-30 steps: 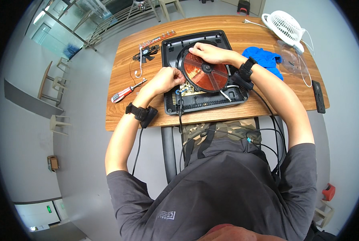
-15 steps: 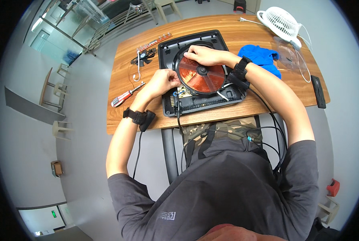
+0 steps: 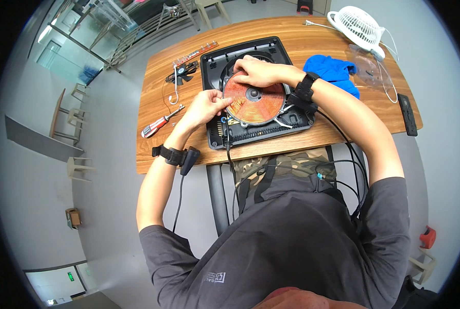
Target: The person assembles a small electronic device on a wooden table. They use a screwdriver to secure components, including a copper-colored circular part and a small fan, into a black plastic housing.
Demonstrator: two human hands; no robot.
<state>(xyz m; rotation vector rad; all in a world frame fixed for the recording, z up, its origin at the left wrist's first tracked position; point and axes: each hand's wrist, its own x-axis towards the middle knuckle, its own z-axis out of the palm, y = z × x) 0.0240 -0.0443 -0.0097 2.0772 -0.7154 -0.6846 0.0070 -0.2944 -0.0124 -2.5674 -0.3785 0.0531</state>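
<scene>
A round copper induction coil (image 3: 265, 112) with a dark hub sits over the open black cooker housing (image 3: 207, 70), near the table's front edge. My right hand (image 3: 261, 73) grips its far rim, the fingers bent over the edge and partly hidden. At the coil's left rim, my left hand (image 3: 209, 106) pinches the edge between thumb and fingers. Part of a circuit board (image 3: 233, 120) shows below the coil's near left side; the coil hides the rest. A white lead (image 3: 284, 123) comes out near the coil's lower right.
Left of the housing lie a screwdriver (image 3: 155, 126), a small black fan (image 3: 184, 76) with wires and a red strip (image 3: 196, 53). To the right are a blue cloth (image 3: 333, 74), a clear plastic bag (image 3: 370, 73), a white fan (image 3: 357, 28) and a black bar-shaped object (image 3: 407, 115).
The coil has shifted slightly left and turned to lie flatter. My left fingers have moved from beside the coil's lower left onto its left rim; my right hand keeps its hold.
</scene>
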